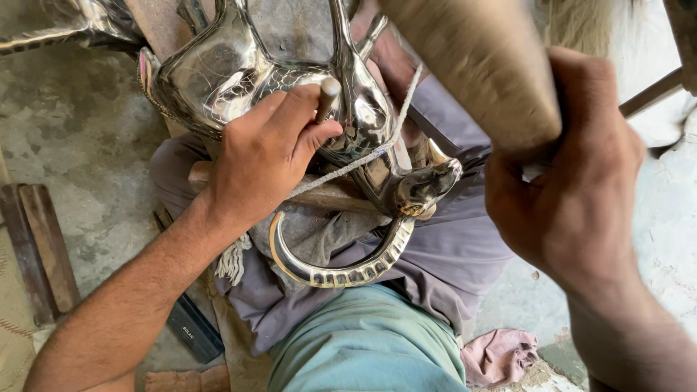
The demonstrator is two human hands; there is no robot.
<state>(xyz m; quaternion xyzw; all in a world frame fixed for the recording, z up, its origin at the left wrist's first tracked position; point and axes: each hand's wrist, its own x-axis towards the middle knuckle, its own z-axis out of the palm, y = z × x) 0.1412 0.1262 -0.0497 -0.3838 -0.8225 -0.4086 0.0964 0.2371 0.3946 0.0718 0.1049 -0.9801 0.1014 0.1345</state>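
Rough grey concrete floor (80, 131) spreads out under me, dusty and stained, and I sit low on it with the work across my lap.

My left hand (265, 156) is closed around a short metal punch (327, 98), fingers and thumb wrapped about its shaft so that only its blunt top shows above my knuckles. Its lower end is hidden behind my fingers, so I cannot tell exactly where it meets the metal. That hand rests on the polished metal animal figure (239, 65), a shiny silver piece with fine scored lines on its body. The figure's head (428, 185) points toward my right, and one long curved horn (341, 272), ridged and tinged with brass colour, sweeps down and round over my lap. A thin pale cord (377, 138) runs slantwise across the figure, just beside my thumb.

My right hand (573, 196) is clenched on the handle of a wooden mallet (479, 65), whose thick head is raised above the figure and blurred.

Beneath the figure lie a wooden block (327, 197) and a grey cloth (319, 236), on purple fabric (450, 261) draped over my knees. Nearer me are my teal trousers (370, 341). A pink rag (497, 356) lies on the floor to my right, and wooden slats (40, 247) and a dark flat bar (192, 330) lie to my left.
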